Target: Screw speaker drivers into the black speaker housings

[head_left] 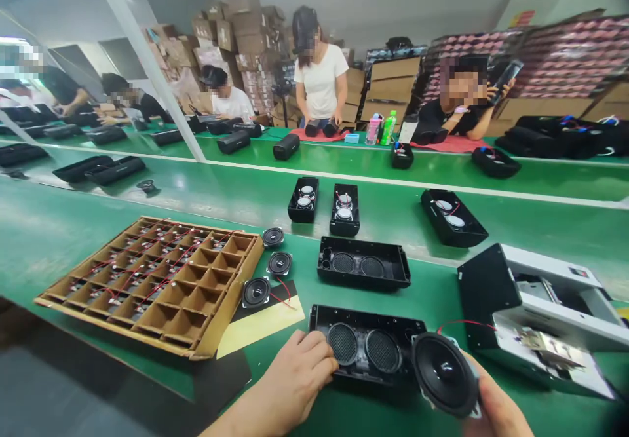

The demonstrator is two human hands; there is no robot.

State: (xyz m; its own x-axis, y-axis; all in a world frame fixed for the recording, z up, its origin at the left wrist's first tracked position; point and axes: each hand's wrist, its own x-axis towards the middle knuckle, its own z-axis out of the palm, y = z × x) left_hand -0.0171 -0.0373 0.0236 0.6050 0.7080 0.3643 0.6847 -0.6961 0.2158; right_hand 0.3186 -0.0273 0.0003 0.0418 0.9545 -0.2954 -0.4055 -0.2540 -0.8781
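My left hand point(297, 375) grips the left end of a black speaker housing point(362, 322), fingers curled over its rim. The open side of that housing faces up and shows two round mesh grilles. In my right hand point(498, 401) is a round black speaker driver point(445, 371), held by its edge with the cone facing me, beside the housing's right end. A red wire point(464, 323) runs from behind the driver toward the machine. Just beyond lies a second black housing point(363, 263). Several loose drivers, one of them a speaker driver point(256, 291), lie to the left.
A cardboard divider tray point(204, 345) with wired drivers stands at left, near a yellow sheet point(260, 322). A white and black machine point(496, 299) stands at right. Housings with drivers fitted lie on the conveyor point(250, 191). Several people work across it.
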